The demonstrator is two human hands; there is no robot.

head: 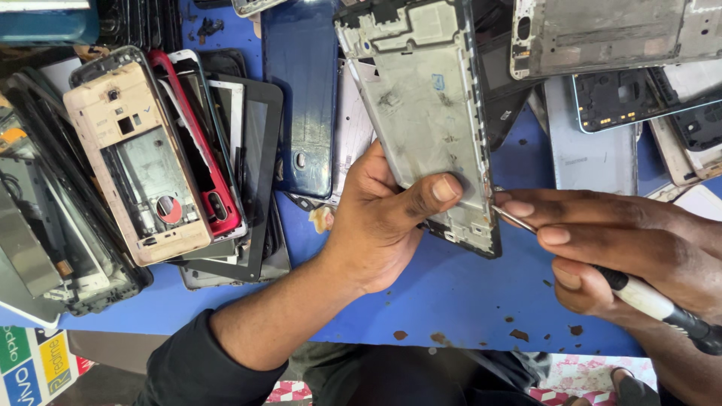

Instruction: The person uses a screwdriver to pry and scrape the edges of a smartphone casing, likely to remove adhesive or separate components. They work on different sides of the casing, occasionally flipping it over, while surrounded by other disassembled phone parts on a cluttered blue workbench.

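My left hand (380,218) grips the phone frame (429,113), tilted over the blue bench (451,293), fingers closed round its lower edge. My right hand (624,248) pinches a screwdriver (639,295), tip at the frame's bottom corner; the frame looks already stripped, with this corner left to work

Against the blue table (466,301), my one label is a sticker sheet (34,365) at its lower left corner, below the edge: green, yellow and blue rectangles on white. Up on its left side lies a black-framed screen panel (252,173), possibly just glass.
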